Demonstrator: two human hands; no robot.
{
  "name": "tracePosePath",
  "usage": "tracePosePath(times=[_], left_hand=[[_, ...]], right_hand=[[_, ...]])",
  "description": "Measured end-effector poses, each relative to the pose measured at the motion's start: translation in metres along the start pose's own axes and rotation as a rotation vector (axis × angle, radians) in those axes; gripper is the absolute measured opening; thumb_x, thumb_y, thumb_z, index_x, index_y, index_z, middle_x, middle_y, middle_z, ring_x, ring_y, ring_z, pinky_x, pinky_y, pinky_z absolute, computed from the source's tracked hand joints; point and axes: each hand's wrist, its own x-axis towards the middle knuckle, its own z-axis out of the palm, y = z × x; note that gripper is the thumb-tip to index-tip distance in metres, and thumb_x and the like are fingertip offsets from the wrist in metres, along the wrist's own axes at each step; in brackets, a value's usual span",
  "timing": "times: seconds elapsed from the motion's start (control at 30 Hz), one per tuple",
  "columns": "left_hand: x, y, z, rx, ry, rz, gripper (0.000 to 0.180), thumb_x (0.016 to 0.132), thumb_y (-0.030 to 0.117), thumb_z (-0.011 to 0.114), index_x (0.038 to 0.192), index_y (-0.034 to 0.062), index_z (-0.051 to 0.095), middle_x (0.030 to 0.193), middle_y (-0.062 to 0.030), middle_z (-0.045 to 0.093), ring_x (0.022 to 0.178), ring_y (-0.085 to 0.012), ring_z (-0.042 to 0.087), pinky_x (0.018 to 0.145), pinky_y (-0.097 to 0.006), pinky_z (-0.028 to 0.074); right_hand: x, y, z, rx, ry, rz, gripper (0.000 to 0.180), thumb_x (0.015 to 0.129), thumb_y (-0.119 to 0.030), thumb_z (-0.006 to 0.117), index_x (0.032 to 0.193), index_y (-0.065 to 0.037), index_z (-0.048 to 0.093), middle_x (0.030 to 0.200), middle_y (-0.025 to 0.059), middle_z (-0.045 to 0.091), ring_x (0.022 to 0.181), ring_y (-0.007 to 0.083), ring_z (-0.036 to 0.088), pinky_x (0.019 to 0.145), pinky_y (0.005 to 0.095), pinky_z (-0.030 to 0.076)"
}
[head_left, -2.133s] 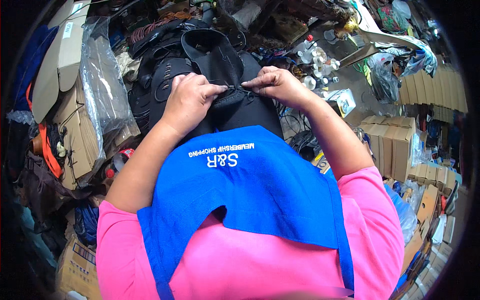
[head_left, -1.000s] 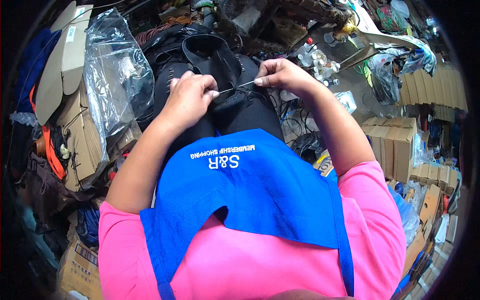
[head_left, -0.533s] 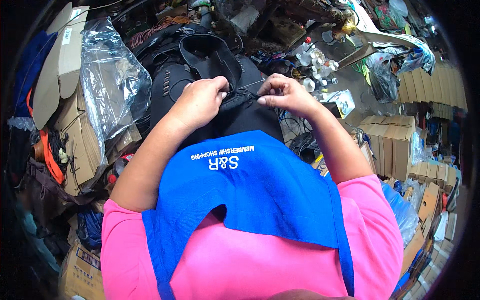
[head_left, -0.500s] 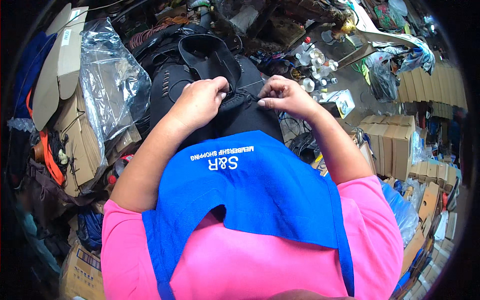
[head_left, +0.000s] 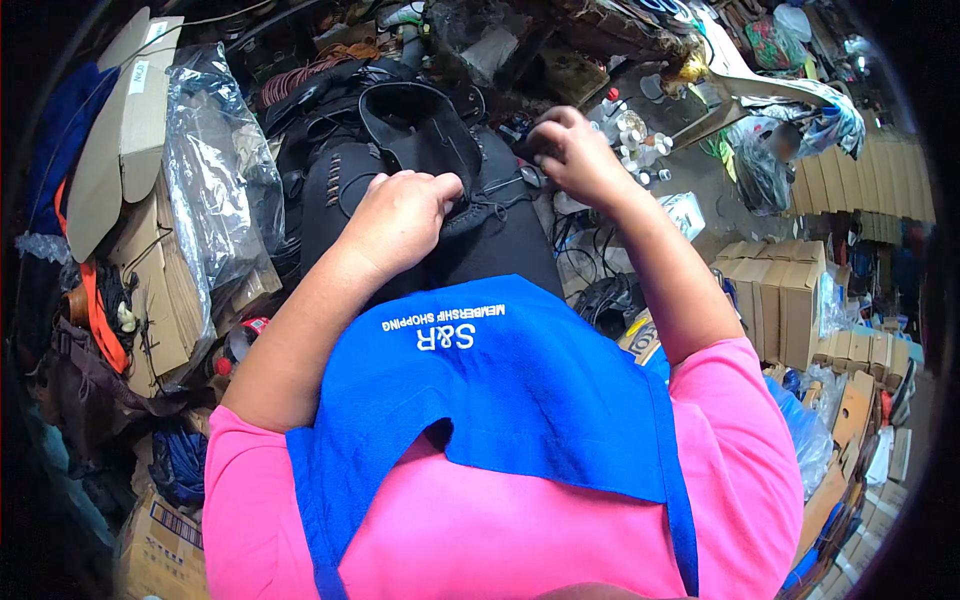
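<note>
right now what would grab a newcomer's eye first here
The bright blue apron over a pink shirt fills the lower middle. Above it, the left hand presses on a black bag-like piece, while the right hand pinches something small beside it. A clear plastic sheet gleams at left.

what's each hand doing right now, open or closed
Left hand: closed, fingers gripping the black leather piece.
Right hand: fingers pinched shut, raised beside the piece; what they hold cannot be told.

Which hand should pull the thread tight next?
Probably the right hand: it is lifted off to the side with its fingers pinched on the thread. The left hand rests on the black bag, pressing it down.
</note>
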Motion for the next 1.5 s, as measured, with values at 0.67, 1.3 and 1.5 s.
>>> tracePosePath(times=[0.67, 1.3, 1.5], left_hand=[[-0.117, -0.068, -0.061, 0.073, 0.232, -0.187, 0.008, 0.080, 0.003, 0.060, 0.088, 0.0028, 0.059, 0.082, -0.0100, 0.061, 0.079, -0.0252, 0.058, 0.076, -0.034, 0.044], [-0.239, -0.165, -0.118, -1.417, 0.956, -0.243, 0.014, 0.096, 0.024, 0.053, 0.090, 0.0116, 0.050, 0.073, 0.0026, 0.045, 0.055, -0.0059, 0.036, 0.055, -0.021, 0.031], [-0.107, -0.087, -0.071, -0.631, 0.616, -0.524, 0.034, 0.083, 0.012, 0.067, 0.115, 0.0051, 0.057, 0.101, -0.0016, 0.058, 0.090, -0.0129, 0.055, 0.077, -0.026, 0.046]], right_hand=[[-0.031, 0.024, -0.034, -0.005, -0.103, 0.228, 0.012, 0.080, -0.013, 0.067, 0.092, -0.016, 0.066, 0.074, 0.0040, 0.063, 0.067, 0.0136, 0.057, 0.067, 0.0290, 0.043], [-0.110, 0.139, -0.095, 1.233, 0.689, 0.146, 0.007, 0.094, -0.019, 0.056, 0.096, -0.013, 0.053, 0.069, -0.0068, 0.043, 0.055, 0.0030, 0.033, 0.048, 0.0191, 0.027], [-0.057, 0.055, -0.048, 0.617, 0.335, 0.267, 0.029, 0.088, -0.021, 0.062, 0.112, -0.003, 0.064, 0.096, -0.0001, 0.064, 0.080, 0.0051, 0.052, 0.071, 0.0204, 0.041]])
